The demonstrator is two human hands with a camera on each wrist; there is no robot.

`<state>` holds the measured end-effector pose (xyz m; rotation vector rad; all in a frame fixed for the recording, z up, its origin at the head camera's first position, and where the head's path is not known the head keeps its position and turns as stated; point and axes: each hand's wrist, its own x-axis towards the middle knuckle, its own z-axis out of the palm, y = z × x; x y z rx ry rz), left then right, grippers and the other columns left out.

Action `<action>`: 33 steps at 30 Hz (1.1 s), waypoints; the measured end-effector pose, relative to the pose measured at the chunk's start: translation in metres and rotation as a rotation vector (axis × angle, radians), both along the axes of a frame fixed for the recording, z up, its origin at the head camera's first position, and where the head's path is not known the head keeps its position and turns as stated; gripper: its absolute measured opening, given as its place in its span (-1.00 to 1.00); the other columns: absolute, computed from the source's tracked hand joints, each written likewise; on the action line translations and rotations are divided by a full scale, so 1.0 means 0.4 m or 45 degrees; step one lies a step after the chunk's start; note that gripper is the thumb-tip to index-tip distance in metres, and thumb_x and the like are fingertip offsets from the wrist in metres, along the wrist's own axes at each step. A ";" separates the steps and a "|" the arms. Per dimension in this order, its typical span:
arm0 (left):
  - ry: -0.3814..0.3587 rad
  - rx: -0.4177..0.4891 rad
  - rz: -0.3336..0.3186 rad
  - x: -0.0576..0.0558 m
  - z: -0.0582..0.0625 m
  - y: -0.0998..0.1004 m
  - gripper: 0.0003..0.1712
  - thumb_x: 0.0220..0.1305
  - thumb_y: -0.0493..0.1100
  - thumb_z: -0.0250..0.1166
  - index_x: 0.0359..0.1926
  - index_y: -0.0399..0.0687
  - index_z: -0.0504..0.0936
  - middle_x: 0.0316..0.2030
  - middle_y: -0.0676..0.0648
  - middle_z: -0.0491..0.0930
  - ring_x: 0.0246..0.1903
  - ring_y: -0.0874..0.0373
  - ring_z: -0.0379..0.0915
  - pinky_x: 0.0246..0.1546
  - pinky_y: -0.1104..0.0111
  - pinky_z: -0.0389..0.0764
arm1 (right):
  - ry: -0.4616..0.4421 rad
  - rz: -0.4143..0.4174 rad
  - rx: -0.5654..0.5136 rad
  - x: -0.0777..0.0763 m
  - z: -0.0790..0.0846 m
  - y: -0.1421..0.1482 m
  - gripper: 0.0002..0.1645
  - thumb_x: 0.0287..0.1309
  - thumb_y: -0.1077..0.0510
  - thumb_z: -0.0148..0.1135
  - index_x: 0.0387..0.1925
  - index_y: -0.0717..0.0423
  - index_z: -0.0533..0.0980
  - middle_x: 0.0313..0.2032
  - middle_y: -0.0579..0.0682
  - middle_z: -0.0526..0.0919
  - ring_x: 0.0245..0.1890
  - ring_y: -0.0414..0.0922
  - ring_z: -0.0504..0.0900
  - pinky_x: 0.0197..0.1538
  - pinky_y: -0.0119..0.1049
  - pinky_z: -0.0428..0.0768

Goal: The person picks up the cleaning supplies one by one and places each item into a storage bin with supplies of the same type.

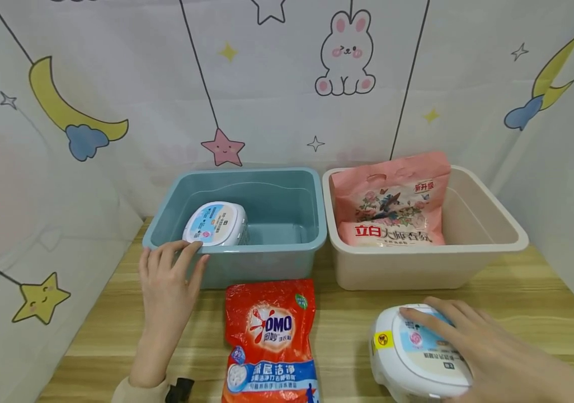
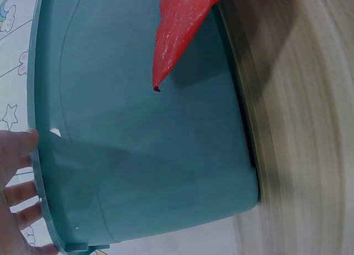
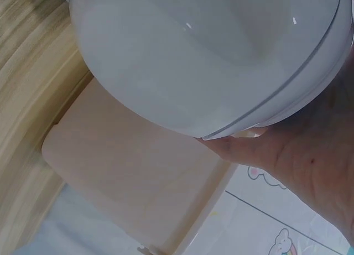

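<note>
My left hand (image 1: 168, 277) rests at the front rim of the blue-green bin (image 1: 262, 266), fingers over the edge. Inside that bin, at its left end, lies a white lidded tub with a blue and white label (image 1: 216, 224). At the lower right my right hand (image 1: 460, 330) holds a matching white laundry tub (image 1: 393, 364), fingers spread over its lid toward the far side. The right wrist view shows the tub's smooth white wall (image 3: 182, 61) up close, with the hand (image 3: 276, 155) at the lid's edge.
A red OMO detergent bag (image 1: 269, 341) lies on the wooden table (image 1: 347, 324) between my hands. The beige bin (image 1: 398, 271) stands right of the blue-green one and holds a pink detergent bag (image 1: 393, 201). A cartoon-printed curtain (image 1: 277, 84) hangs behind.
</note>
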<state>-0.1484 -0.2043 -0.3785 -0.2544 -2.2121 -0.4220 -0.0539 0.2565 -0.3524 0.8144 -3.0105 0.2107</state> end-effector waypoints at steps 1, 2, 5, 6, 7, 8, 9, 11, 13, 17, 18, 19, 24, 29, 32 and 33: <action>-0.002 0.000 0.000 0.000 -0.001 0.000 -0.67 0.11 -0.18 0.39 -0.08 -0.20 0.65 -0.13 -0.28 0.57 -0.05 -0.24 0.39 0.25 -0.30 0.15 | 0.025 0.008 -0.003 -0.001 -0.001 0.002 0.34 -0.52 -0.74 0.22 0.41 -0.54 0.03 0.27 -0.16 0.28 0.14 -0.16 0.30 -0.04 0.08 0.49; -0.003 0.002 0.000 0.000 -0.002 0.000 -0.66 0.11 -0.18 0.39 -0.08 -0.20 0.65 -0.13 -0.28 0.58 -0.05 -0.24 0.39 0.25 -0.30 0.14 | 0.034 0.011 -0.002 -0.002 -0.001 0.002 0.33 -0.52 -0.74 0.22 0.41 -0.54 0.03 0.28 -0.17 0.28 0.14 -0.17 0.30 -0.02 0.07 0.49; -0.001 0.004 0.001 0.000 -0.003 0.001 -0.66 0.11 -0.17 0.39 -0.09 -0.21 0.65 -0.13 -0.28 0.57 -0.05 -0.24 0.39 0.25 -0.30 0.14 | 0.060 0.027 -0.018 -0.005 -0.001 0.004 0.32 -0.51 -0.71 0.28 0.41 -0.53 0.07 0.30 -0.17 0.27 0.18 -0.20 0.26 0.03 0.04 0.42; -0.002 0.006 0.001 0.000 -0.003 0.001 -0.66 0.11 -0.17 0.39 -0.09 -0.21 0.65 -0.13 -0.28 0.57 -0.04 -0.24 0.39 0.25 -0.30 0.14 | 0.070 0.035 -0.023 -0.006 0.000 0.004 0.33 -0.53 -0.68 0.32 0.40 -0.53 0.08 0.30 -0.17 0.27 0.19 -0.21 0.25 0.05 0.02 0.39; -0.002 0.009 0.000 0.000 -0.003 0.001 -0.66 0.11 -0.17 0.39 -0.08 -0.21 0.65 -0.13 -0.28 0.57 -0.04 -0.24 0.39 0.25 -0.31 0.14 | 0.080 0.039 -0.026 -0.007 0.001 0.004 0.33 -0.54 -0.67 0.34 0.40 -0.53 0.09 0.31 -0.17 0.27 0.20 -0.21 0.24 0.07 0.00 0.36; -0.003 0.008 0.000 0.000 -0.002 0.002 -0.66 0.11 -0.18 0.39 -0.08 -0.20 0.65 -0.13 -0.28 0.57 -0.04 -0.24 0.39 0.25 -0.31 0.14 | 0.080 0.039 -0.029 -0.008 0.003 0.004 0.33 -0.55 -0.65 0.36 0.40 -0.53 0.09 0.31 -0.17 0.27 0.21 -0.20 0.24 0.08 -0.01 0.33; -0.005 0.010 -0.001 0.000 -0.002 0.002 -0.66 0.11 -0.17 0.39 -0.08 -0.20 0.65 -0.13 -0.28 0.57 -0.04 -0.24 0.38 0.25 -0.31 0.14 | 0.082 0.042 -0.032 -0.009 0.005 0.004 0.34 -0.57 -0.63 0.39 0.40 -0.53 0.10 0.31 -0.17 0.27 0.22 -0.20 0.24 0.09 -0.02 0.31; 0.000 0.010 -0.003 0.000 -0.001 0.004 -0.66 0.11 -0.18 0.39 -0.08 -0.20 0.65 -0.13 -0.28 0.57 -0.04 -0.24 0.38 0.25 -0.30 0.15 | 0.092 0.045 -0.024 -0.011 0.008 0.004 0.36 -0.61 -0.60 0.42 0.39 -0.53 0.10 0.30 -0.18 0.27 0.22 -0.20 0.24 0.09 -0.03 0.31; 0.009 0.007 -0.003 0.000 0.000 0.005 -0.67 0.11 -0.18 0.39 -0.09 -0.20 0.65 -0.14 -0.28 0.58 -0.05 -0.24 0.39 0.25 -0.30 0.16 | 0.108 0.051 -0.015 -0.014 0.011 0.002 0.38 -0.64 -0.59 0.44 0.39 -0.53 0.10 0.29 -0.19 0.28 0.21 -0.22 0.25 0.10 -0.04 0.32; 0.020 0.009 -0.001 0.001 0.002 0.007 -0.67 0.09 -0.20 0.41 -0.10 -0.20 0.65 -0.15 -0.27 0.58 -0.06 -0.24 0.40 0.23 -0.30 0.17 | 0.131 0.064 0.003 -0.017 0.018 -0.004 0.41 -0.69 -0.56 0.47 0.40 -0.52 0.10 0.26 -0.20 0.31 0.20 -0.25 0.27 0.09 -0.04 0.37; 0.016 0.011 -0.002 0.001 0.003 0.007 -0.67 0.09 -0.21 0.41 -0.09 -0.20 0.65 -0.15 -0.28 0.58 -0.05 -0.24 0.40 0.23 -0.30 0.17 | 0.126 0.062 0.006 -0.016 0.020 -0.005 0.41 -0.69 -0.56 0.47 0.39 -0.52 0.10 0.26 -0.20 0.31 0.20 -0.23 0.28 0.09 -0.03 0.38; 0.010 0.014 -0.002 0.002 0.003 0.006 -0.67 0.08 -0.21 0.41 -0.09 -0.20 0.65 -0.15 -0.28 0.58 -0.05 -0.24 0.40 0.23 -0.30 0.17 | 0.124 0.061 0.007 -0.017 0.022 -0.006 0.41 -0.69 -0.55 0.48 0.39 -0.52 0.10 0.26 -0.20 0.31 0.20 -0.22 0.29 0.09 -0.03 0.38; -0.025 0.006 0.006 0.002 0.002 0.002 -0.66 0.11 -0.19 0.40 -0.07 -0.20 0.64 -0.13 -0.28 0.57 -0.03 -0.24 0.38 0.25 -0.30 0.14 | 0.134 0.069 0.025 -0.021 0.032 -0.011 0.42 -0.70 -0.52 0.50 0.40 -0.52 0.10 0.24 -0.19 0.33 0.18 -0.22 0.30 0.07 -0.02 0.38; -0.017 0.004 0.002 0.001 0.002 0.002 -0.66 0.10 -0.20 0.41 -0.07 -0.20 0.64 -0.12 -0.28 0.57 -0.03 -0.24 0.39 0.25 -0.30 0.14 | 0.144 0.076 0.037 -0.024 0.039 -0.014 0.42 -0.69 -0.54 0.49 0.40 -0.52 0.10 0.22 -0.20 0.34 0.15 -0.25 0.31 0.04 0.01 0.44; 0.005 0.007 -0.004 0.002 0.003 0.004 -0.65 0.07 -0.22 0.43 -0.09 -0.19 0.65 -0.13 -0.28 0.58 -0.04 -0.24 0.40 0.24 -0.30 0.15 | 0.136 0.071 0.036 -0.024 0.043 -0.016 0.41 -0.69 -0.54 0.49 0.39 -0.53 0.10 0.22 -0.21 0.33 0.15 -0.25 0.31 0.04 0.00 0.45; 0.010 0.008 -0.006 0.003 0.003 0.004 -0.66 0.07 -0.22 0.43 -0.09 -0.19 0.65 -0.14 -0.28 0.58 -0.04 -0.24 0.40 0.24 -0.30 0.16 | 0.138 0.072 0.035 -0.024 0.045 -0.017 0.41 -0.69 -0.53 0.49 0.39 -0.53 0.10 0.22 -0.21 0.34 0.15 -0.25 0.31 0.05 0.00 0.45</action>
